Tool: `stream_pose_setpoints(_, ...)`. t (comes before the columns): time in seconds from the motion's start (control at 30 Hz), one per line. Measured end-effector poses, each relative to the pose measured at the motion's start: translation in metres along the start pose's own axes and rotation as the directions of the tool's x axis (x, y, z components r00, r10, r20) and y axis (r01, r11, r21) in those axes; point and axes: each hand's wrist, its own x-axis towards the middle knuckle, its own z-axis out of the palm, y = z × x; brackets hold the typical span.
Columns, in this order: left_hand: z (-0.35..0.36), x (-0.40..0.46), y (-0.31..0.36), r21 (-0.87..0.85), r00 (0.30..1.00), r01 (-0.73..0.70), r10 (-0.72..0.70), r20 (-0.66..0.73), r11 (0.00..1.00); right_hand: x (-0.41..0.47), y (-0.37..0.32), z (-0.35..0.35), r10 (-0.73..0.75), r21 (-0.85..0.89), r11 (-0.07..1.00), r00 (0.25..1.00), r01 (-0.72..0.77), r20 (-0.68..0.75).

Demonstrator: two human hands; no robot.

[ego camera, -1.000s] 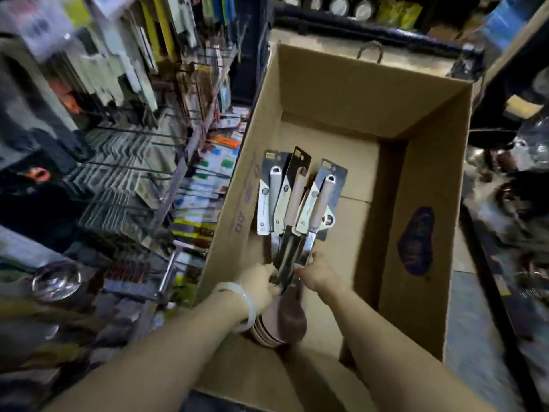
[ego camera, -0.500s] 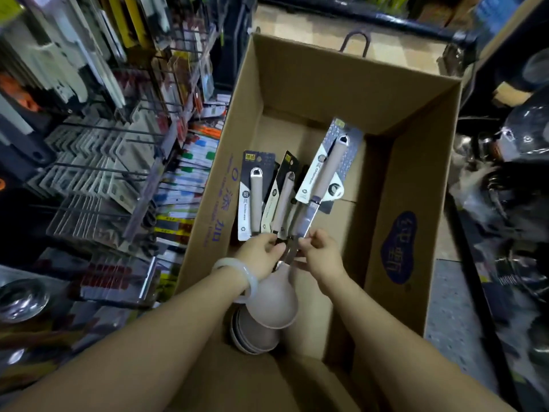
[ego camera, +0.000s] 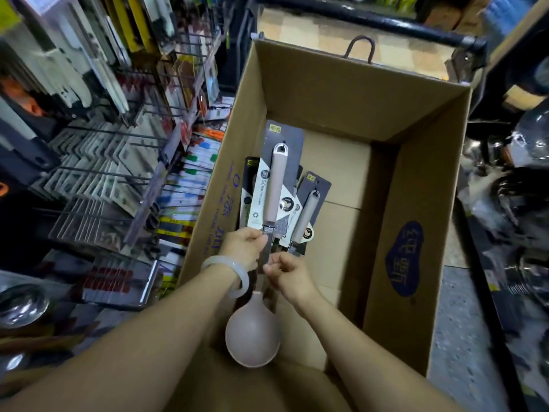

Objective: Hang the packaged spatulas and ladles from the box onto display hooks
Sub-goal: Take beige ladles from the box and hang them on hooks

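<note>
A pinkish-beige ladle [ego camera: 276,185] on a dark backing card is lifted above the open cardboard box [ego camera: 416,162]; its round bowl [ego camera: 252,337] hangs toward me. My left hand [ego camera: 245,243], with a pale bangle on the wrist, pinches the metal shaft just below the handle. My right hand [ego camera: 286,270] grips the same shaft a little lower. Other carded ladles [ego camera: 307,215] lie in the box beneath it, partly hidden. Display hooks [ego camera: 98,173] stick out of the rack at left.
The rack on the left is packed with hanging carded utensils and knives [ego camera: 127,49]. Steel ladles [ego camera: 20,304] sit low on the left. A black bar [ego camera: 371,19] runs behind the box. Dark wrapped goods [ego camera: 517,185] crowd the right side.
One ladle has been pulled out of the bundle and raised higher, its bowl now clear of the stack. Both hands have risen with it; the others stay in the box.
</note>
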Motion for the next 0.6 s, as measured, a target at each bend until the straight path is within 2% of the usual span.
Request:
stream_pose_setpoints(0.17, 0.002, 0.009, -0.01, -0.033, 0.996, 0.011, -0.013, -0.084, 0.999, 0.008, 0.009, -0.001, 0.121, 0.149, 0.981, 0.992, -0.127, 0.046)
stream_pose_setpoints(0.3, -0.004, 0.014, -0.009, -0.062, 0.995, 0.013, -0.018, -0.093, 0.998, 0.026, 0.032, -0.008, 0.276, 0.185, 0.953, 0.938, -0.24, -0.208)
stream_pose_setpoints(0.43, -0.011, 0.013, -0.014, -0.057, 0.996, -0.003, -0.002, -0.093, 0.998, 0.035, 0.045, -0.001, 0.352, 0.218, 0.924, 0.924, -0.315, -0.153)
stream_pose_setpoints(0.6, -0.02, 0.011, -0.021, -0.057, 0.993, 0.016, -0.023, -0.114, 0.998, 0.039, 0.059, -0.002, 0.349, 0.228, 0.928, 0.898, -0.293, -0.268)
